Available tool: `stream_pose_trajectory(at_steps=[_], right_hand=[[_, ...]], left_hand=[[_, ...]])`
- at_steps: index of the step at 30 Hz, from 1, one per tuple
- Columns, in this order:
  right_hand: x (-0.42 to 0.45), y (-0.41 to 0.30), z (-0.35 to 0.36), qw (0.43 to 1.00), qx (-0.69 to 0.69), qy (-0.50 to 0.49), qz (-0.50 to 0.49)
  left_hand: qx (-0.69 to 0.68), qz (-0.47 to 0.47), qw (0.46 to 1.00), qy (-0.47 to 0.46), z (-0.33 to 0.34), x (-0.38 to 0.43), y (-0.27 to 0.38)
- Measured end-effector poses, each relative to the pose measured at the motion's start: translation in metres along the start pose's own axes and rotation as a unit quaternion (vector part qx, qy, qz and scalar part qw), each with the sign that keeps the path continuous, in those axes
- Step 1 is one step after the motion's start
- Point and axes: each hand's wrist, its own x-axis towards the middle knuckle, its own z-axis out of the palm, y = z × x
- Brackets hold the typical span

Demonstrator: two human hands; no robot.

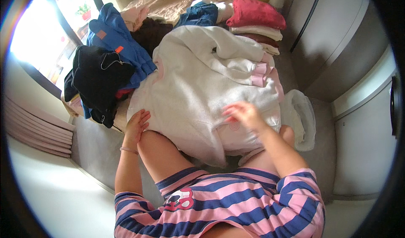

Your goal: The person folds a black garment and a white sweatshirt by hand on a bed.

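Observation:
A white sweatshirt [190, 89] with pink ribbed cuffs lies spread before me, partly over the bed's edge and my thighs. One sleeve is laid across its body towards the right. My left hand [138, 124] rests at the sweatshirt's lower left edge, beside my knee, with its fingers extended and holding nothing. Over the right part of the garment is my right hand [242, 114], somewhat blurred, its fingers partly bent. Whether it touches or pinches the cloth cannot be told.
Black [98, 76] and blue [110, 35] garments are heaped at the left. Jeans [202, 14] lie behind the sweatshirt. A folded stack with a red garment [256, 13] on top is at the back right. A clear plastic bag [305, 124] is beside my right knee, near a grey cabinet [329, 32].

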Motion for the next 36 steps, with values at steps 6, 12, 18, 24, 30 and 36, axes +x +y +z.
stream_pose_trajectory(at_steps=[6, 12, 18, 24, 30, 36], right_hand=[[-0.049, 0.057, -0.151, 0.873, -0.121, 0.47, -0.054], [-0.034, 0.062, -0.169, 0.89, 0.012, 0.434, 0.135], [-0.026, 0.064, -0.185, 0.887, 0.018, 0.462, 0.003], [-0.089, 0.058, -0.161, 0.868, 0.004, 0.497, 0.004], [-0.098, 0.068, -0.153, 0.893, -0.167, 0.394, 0.139], [-0.124, 0.066, -0.125, 0.88, 0.03, 0.472, 0.044]], left_hand=[[0.13, 0.004, 0.991, 0.014, 0.048, -0.012, 0.013], [0.184, 0.029, 0.98, 0.069, 0.086, -0.003, 0.004], [0.092, 0.056, 0.983, 0.15, 0.056, -0.005, -0.023], [0.283, 0.114, 0.929, 0.21, 0.04, -0.027, -0.019], [0.48, 0.187, 0.832, 0.206, 0.056, -0.031, -0.021], [0.608, 0.258, 0.748, 0.058, 0.054, -0.073, -0.026]])
